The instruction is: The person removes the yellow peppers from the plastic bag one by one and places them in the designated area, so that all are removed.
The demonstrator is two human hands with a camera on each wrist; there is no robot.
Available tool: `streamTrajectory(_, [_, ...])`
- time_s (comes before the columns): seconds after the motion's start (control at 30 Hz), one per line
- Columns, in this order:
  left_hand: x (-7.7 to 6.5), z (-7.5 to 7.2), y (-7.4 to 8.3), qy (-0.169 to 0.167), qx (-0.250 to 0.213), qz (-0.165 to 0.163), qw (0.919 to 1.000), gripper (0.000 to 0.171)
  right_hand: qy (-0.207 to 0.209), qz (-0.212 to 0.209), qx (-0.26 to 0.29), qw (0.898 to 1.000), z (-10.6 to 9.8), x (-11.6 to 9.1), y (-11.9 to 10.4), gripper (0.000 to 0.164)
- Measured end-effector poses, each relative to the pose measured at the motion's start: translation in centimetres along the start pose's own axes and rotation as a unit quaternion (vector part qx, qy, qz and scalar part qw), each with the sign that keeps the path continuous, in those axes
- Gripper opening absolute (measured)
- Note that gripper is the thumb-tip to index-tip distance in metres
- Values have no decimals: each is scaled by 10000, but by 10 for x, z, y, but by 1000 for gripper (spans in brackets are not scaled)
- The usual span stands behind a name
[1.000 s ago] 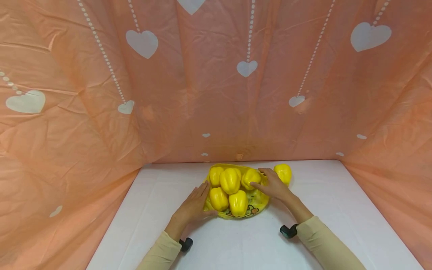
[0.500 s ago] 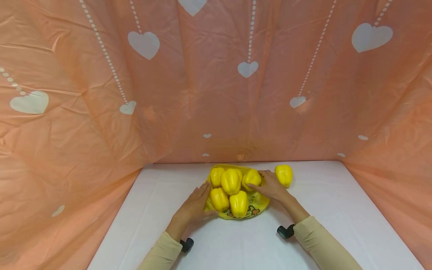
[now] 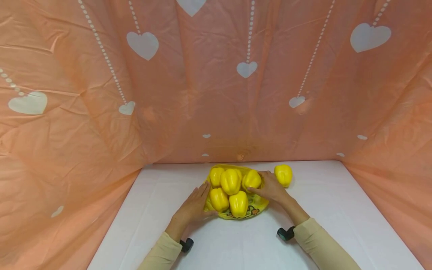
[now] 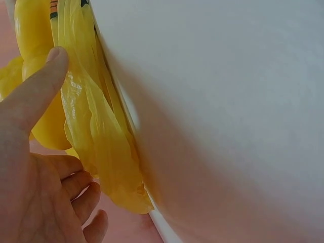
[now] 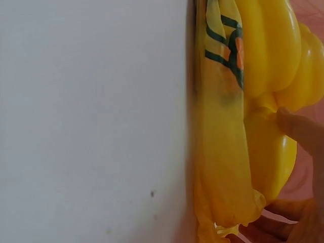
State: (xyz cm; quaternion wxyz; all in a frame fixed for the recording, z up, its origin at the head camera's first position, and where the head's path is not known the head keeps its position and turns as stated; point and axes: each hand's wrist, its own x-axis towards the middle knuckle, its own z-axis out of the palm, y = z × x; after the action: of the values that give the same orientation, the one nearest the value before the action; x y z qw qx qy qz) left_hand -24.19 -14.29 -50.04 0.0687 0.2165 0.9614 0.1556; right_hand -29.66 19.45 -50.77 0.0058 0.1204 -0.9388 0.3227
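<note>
A yellow plastic bag (image 3: 260, 200) with dark printed marks lies spread on the table, and several glossy yellow bell peppers (image 3: 231, 181) sit on it. My left hand (image 3: 192, 206) rests along the bag's left side with fingers extended. In the left wrist view its thumb (image 4: 38, 93) touches the bag's edge beside a pepper. My right hand (image 3: 273, 187) holds the rightmost pepper on the bag (image 3: 251, 180). Its thumb presses the near side of that pepper (image 5: 268, 152) in the right wrist view, while the fingers reach behind and are partly hidden.
One more yellow bell pepper (image 3: 283, 175) stands on the white table (image 3: 324, 202), right of the bag and behind my right hand. A peach curtain (image 3: 216, 93) with white hearts hangs behind and along both sides.
My right hand has shifted slightly to the left, and its thumb now sits lower on the pepper. The left hand and the other peppers look still.
</note>
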Motion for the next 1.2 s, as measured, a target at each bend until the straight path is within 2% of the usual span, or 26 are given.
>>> streamTrajectory(0.37, [1,2,-2,20,8,-6,10000,111,253,-349,-17,9991,-2,-8,-2,94])
streamTrajectory(0.6, [1,3,-2,31,-43,-96,9999,111,299,-463,322,9980,-8,-16,-7,92])
streamTrajectory(0.97, [0,2,-1,-1,-10,-108,9999,110,213,-345,774,9962,-16,-25,-12,98])
streamTrajectory(1.2, [0,3,-1,-6,-61,-88,9999,110,287,-385,828,9954,-19,-32,-12,98])
